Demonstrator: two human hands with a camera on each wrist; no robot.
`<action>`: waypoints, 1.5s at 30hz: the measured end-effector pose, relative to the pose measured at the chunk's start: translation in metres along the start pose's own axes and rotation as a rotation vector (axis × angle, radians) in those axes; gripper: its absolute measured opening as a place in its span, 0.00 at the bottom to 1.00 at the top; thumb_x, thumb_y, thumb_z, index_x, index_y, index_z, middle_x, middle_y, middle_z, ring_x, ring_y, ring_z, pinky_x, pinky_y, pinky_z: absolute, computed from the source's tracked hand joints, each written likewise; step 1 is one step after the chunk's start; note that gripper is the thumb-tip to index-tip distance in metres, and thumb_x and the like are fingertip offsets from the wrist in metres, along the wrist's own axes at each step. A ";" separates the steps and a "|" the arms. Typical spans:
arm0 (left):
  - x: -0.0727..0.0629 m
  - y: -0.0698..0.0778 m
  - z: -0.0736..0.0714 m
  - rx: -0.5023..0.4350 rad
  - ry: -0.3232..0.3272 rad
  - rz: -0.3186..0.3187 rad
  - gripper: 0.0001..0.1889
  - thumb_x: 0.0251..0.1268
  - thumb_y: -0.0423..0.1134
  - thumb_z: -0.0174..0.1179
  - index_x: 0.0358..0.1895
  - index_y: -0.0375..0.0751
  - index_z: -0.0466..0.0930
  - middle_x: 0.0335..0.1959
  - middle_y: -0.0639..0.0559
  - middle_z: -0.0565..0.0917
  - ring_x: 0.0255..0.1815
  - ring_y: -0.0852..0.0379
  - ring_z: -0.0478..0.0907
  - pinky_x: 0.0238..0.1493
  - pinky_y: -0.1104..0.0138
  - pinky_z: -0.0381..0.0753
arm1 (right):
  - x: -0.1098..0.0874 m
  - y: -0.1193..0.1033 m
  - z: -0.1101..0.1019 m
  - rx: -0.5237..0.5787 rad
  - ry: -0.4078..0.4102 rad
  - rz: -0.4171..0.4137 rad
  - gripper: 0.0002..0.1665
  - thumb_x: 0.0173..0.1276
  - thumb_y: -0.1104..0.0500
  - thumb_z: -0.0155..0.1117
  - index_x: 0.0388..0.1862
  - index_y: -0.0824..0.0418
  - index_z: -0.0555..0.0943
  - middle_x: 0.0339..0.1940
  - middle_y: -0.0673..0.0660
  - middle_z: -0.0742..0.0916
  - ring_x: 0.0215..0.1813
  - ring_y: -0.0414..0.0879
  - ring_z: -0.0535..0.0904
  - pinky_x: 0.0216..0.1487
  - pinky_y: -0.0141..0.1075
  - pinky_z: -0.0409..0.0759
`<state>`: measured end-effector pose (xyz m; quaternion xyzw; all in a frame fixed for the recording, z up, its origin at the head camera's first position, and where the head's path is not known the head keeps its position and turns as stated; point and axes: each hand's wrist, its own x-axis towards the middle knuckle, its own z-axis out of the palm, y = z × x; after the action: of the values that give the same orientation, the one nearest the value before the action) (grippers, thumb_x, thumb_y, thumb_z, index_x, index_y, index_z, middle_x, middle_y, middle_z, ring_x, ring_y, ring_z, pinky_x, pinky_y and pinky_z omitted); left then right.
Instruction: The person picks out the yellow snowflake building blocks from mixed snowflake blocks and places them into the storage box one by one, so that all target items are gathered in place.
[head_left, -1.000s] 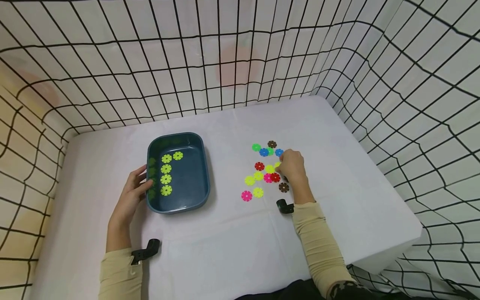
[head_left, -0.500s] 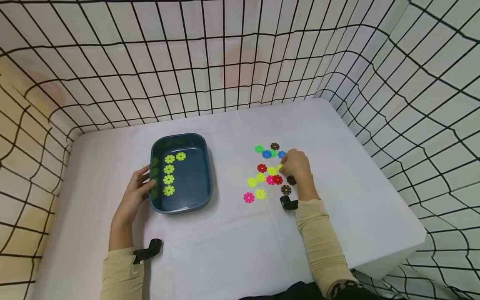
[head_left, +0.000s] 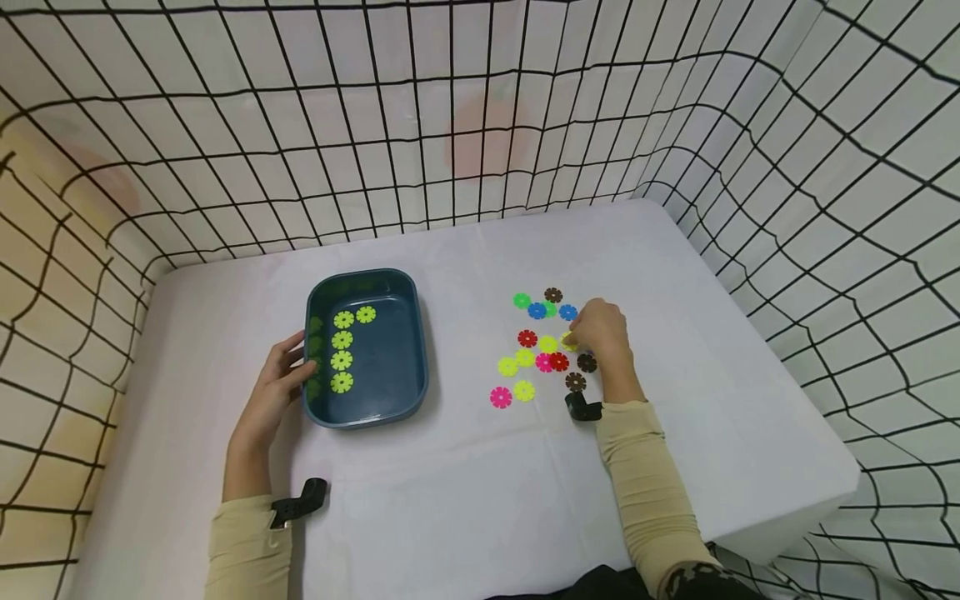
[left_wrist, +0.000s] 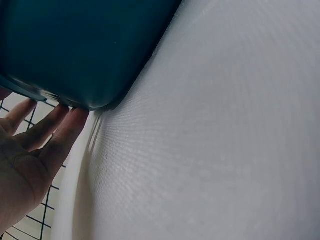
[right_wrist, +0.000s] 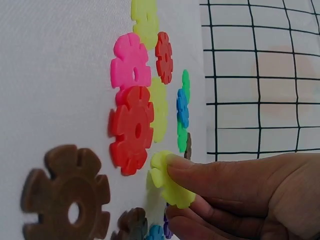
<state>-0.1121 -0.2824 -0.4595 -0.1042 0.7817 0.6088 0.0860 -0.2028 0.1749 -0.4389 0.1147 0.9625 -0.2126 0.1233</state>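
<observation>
My right hand (head_left: pixel 604 330) pinches a yellow notched plastic disc (right_wrist: pixel 170 184) between thumb and fingers, tilted up off the cloth in the right wrist view. Around it lie loose discs: a red disc (head_left: pixel 558 362), a pink disc (head_left: pixel 501 397), a brown disc (head_left: pixel 575 382), a blue disc (head_left: pixel 537 311), a green disc (head_left: pixel 522 301) and several yellow ones. On the left, my left hand (head_left: pixel 272 385) holds the side of a dark blue tray (head_left: pixel 390 367), thumb over the rim and fingers (left_wrist: pixel 66 131) against the outer wall. Several yellow discs (head_left: pixel 342 360) lie in the tray, mostly in a column.
A white cloth (head_left: pixel 465 483) covers the table. Black wire mesh (head_left: pixel 420 125) over white sheeting stands behind it and along both sides. A black wrist mount (head_left: pixel 302 500) sits by the left sleeve, another (head_left: pixel 582 407) by the right.
The whole head view has shifted slightly, moving the scene right and a little down. A dark brown disc beside my right hand has come into fuller view. My left hand stays on the tray.
</observation>
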 end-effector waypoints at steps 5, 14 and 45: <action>0.003 -0.009 -0.001 0.013 0.009 -0.002 0.31 0.74 0.50 0.49 0.76 0.63 0.51 0.78 0.42 0.54 0.75 0.41 0.55 0.70 0.45 0.60 | -0.001 -0.004 0.000 0.018 0.032 -0.012 0.13 0.57 0.59 0.73 0.37 0.66 0.87 0.43 0.66 0.87 0.43 0.57 0.79 0.42 0.45 0.80; -0.003 -0.005 -0.002 -0.011 0.019 -0.011 0.32 0.74 0.47 0.49 0.77 0.59 0.50 0.78 0.42 0.54 0.76 0.40 0.54 0.72 0.43 0.57 | 0.001 -0.016 -0.005 0.117 0.025 -0.053 0.10 0.57 0.58 0.73 0.32 0.66 0.87 0.32 0.62 0.89 0.29 0.49 0.78 0.27 0.35 0.75; 0.002 -0.002 -0.003 -0.014 -0.008 0.009 0.32 0.75 0.42 0.48 0.78 0.56 0.47 0.78 0.43 0.55 0.75 0.42 0.56 0.71 0.44 0.59 | -0.010 -0.160 0.004 0.431 -0.154 -0.256 0.08 0.57 0.59 0.75 0.33 0.62 0.88 0.34 0.59 0.90 0.26 0.41 0.84 0.33 0.30 0.82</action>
<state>-0.1135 -0.2855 -0.4611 -0.0987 0.7775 0.6152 0.0855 -0.2359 0.0304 -0.3784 -0.0007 0.8895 -0.4347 0.1409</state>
